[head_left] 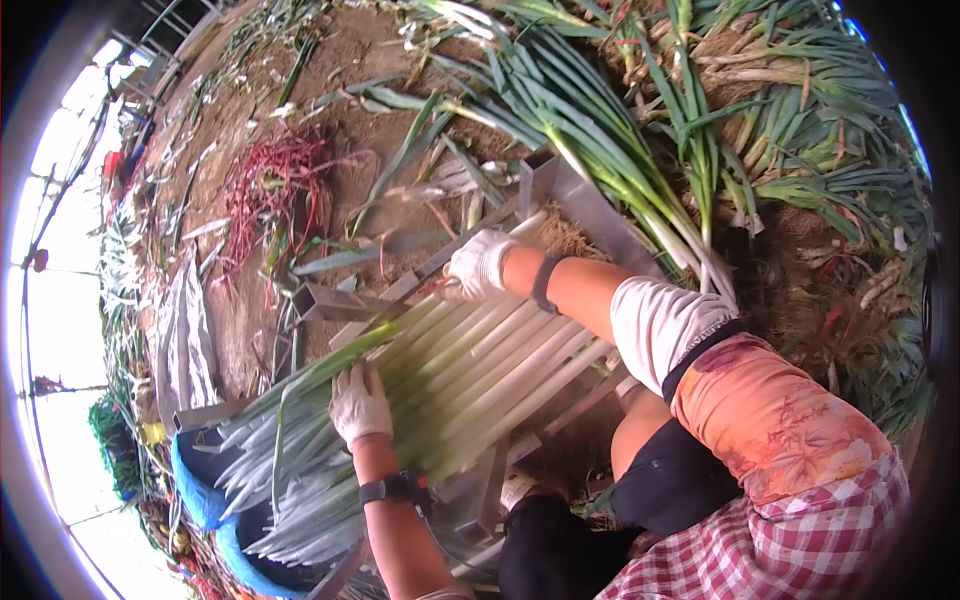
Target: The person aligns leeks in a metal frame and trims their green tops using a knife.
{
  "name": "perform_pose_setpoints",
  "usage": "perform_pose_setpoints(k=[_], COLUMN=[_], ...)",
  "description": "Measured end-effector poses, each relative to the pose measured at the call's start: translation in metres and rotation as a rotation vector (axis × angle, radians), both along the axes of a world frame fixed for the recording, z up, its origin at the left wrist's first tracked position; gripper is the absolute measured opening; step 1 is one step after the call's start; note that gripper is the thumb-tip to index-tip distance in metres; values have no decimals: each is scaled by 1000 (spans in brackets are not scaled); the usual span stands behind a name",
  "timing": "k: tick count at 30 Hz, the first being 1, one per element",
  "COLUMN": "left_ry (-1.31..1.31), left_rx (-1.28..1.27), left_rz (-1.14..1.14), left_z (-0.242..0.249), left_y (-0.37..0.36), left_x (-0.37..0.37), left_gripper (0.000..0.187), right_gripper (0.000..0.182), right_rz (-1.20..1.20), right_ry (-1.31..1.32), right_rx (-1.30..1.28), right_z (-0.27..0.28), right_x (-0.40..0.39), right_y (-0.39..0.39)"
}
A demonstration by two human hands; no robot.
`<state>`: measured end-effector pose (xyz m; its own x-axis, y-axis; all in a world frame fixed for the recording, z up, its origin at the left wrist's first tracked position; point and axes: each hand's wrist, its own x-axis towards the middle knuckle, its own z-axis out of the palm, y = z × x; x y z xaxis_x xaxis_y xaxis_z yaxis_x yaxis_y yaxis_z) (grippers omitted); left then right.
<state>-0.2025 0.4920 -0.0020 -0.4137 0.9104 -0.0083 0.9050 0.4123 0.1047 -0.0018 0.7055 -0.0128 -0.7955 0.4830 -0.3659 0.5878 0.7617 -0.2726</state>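
A row of long green onions (pixel 500 362) lies side by side across a metal frame (pixel 325 302), white stalks to the right and green leaves to the lower left. My left hand (pixel 361 405), in a white glove, rests flat on the leaves, fingers stretched out. At the far edge of the row, my gloved right hand (pixel 482 264) is closed beside the frame's rail. Whatever lies within its curled fingers is hidden. Brown roots (pixel 565 236) show just right of that hand. A blue sheet (pixel 197 485) hangs under the leaf tips.
Loose green onions (pixel 590 120) lie on the soil beyond the frame. Larger heaps (pixel 820 130) fill the upper right. A tangle of red ties (pixel 275 190) and a crumpled grey sheet (pixel 187 335) lie on the ground to the left. My bent knees are close to the frame.
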Motion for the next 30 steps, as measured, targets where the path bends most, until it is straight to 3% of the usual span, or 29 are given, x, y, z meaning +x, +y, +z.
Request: perform_pose_setpoints(k=[3, 6, 7, 14, 20, 24, 25, 27, 30], left_ry=[9, -2, -6, 4, -3, -26, -54, -217, -166], left_rx=[-10, -52, -62, 12, 65, 156, 187, 164, 31], left_rz=[13, 31, 37, 17, 7, 8, -13, 229, 421], left_z=[-2, 2, 0, -1, -6, -13, -9, 4, 23], left_y=[5, 0, -1, -3, -1, -1, -5, -4, -3], left_x=[-2, -1, -1, 0, -2, -3, -4, 3, 6], left_gripper=[34, 35, 35, 35, 33, 29, 27, 38, 45], right_gripper=[52, 51, 52, 59, 57, 52, 51, 51, 52], right_rz=[29, -87, -139, -286, -346, -223, -218, -173, -209], right_ry=[17, -179, -134, -166, -193, -118, -138, 57, 26], right_rx=[77, 136, 147, -114, -108, 61, -12, 178, 229], right_z=[10, 31, 35, 16, 23, 20, 13, -9, -14], right_x=[8, 14, 21, 27, 22, 32, 29, 31, 28], right_y=[2, -7, -5, 17, 15, 5, 8, 7, 5])
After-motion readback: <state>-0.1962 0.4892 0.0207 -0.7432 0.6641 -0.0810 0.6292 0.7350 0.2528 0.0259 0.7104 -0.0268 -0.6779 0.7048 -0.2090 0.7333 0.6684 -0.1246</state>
